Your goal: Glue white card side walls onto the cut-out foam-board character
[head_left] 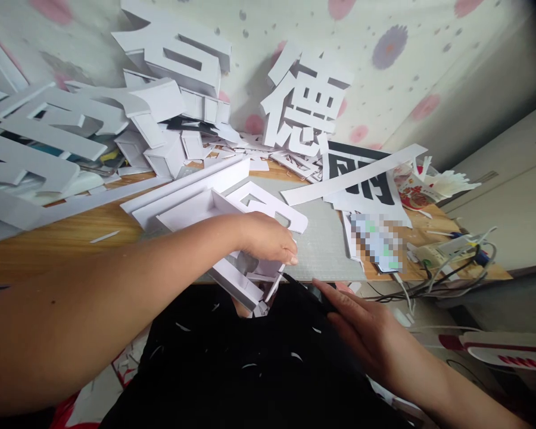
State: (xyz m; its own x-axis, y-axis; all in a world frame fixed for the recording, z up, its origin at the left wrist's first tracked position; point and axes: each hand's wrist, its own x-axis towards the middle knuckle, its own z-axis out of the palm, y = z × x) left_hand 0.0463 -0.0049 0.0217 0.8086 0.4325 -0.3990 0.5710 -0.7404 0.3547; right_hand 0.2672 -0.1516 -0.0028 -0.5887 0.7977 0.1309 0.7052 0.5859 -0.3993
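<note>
A white foam-board character with raised walls [187, 208] lies at the table's front edge, its near corner overhanging. My left hand [268, 237] reaches over it with curled fingers closed on its right part; the fingertips are partly hidden. Lower right, my right hand [355, 319] is closed round a dark, thin tool [306, 292], whose tip points at the character's near right corner. A grey cutting mat [330, 250] lies beneath the character.
White foam characters [306, 101] lean against the patterned curtain, with more stacked at left. A white strip [352, 176] crosses a printed sheet [397, 205]. A phone [377, 244], a power strip with cables [442, 253] and a red-white tub [413, 187] stand right.
</note>
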